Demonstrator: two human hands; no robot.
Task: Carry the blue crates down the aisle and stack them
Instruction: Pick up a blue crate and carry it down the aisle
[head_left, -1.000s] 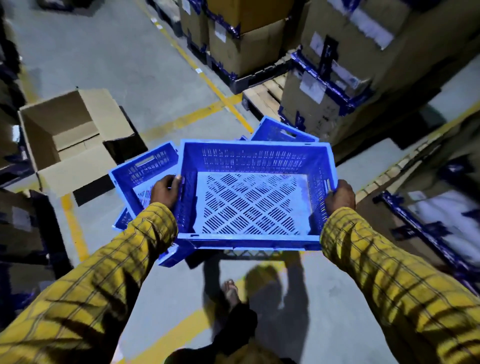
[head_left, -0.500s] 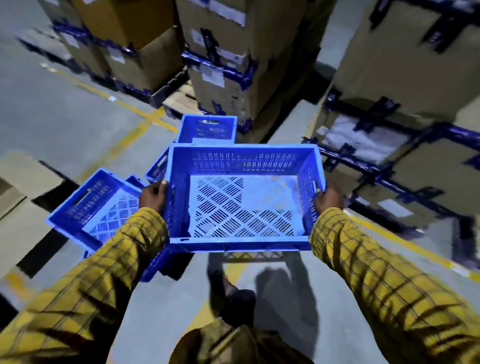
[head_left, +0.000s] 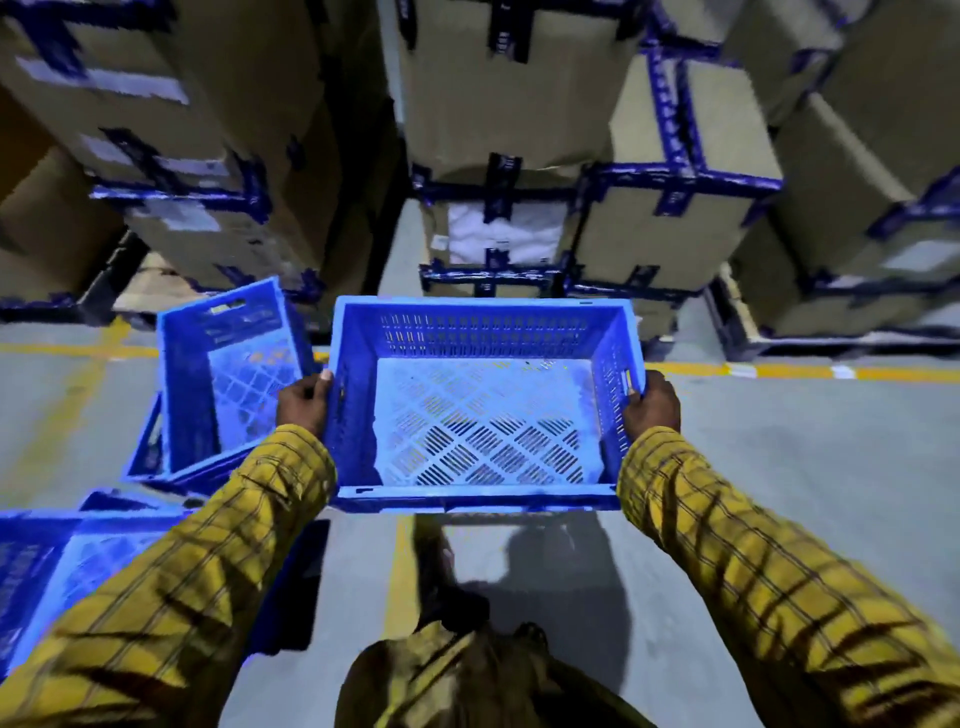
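Head view: the carried blue crate (head_left: 483, 400) is held level above the grey floor (head_left: 779, 467), its far rim close to the stacked taped cartons (head_left: 670, 208) on the far side; bare floor lies to the right of it, crossed by a yellow line (head_left: 795, 372); to the left a second blue crate (head_left: 228, 374) sits tilted on another, just beside the carried one, and a third blue crate (head_left: 57, 561) lies at the near left; the left hand (head_left: 304, 400) grips the carried crate's left wall, fingers curled over the rim; the right hand (head_left: 652, 405) grips the right wall at its handle slot, fingers wrapped round the edge; both yellow checked sleeves (head_left: 753, 582) reach forward, elbows bent, either side of the crate.
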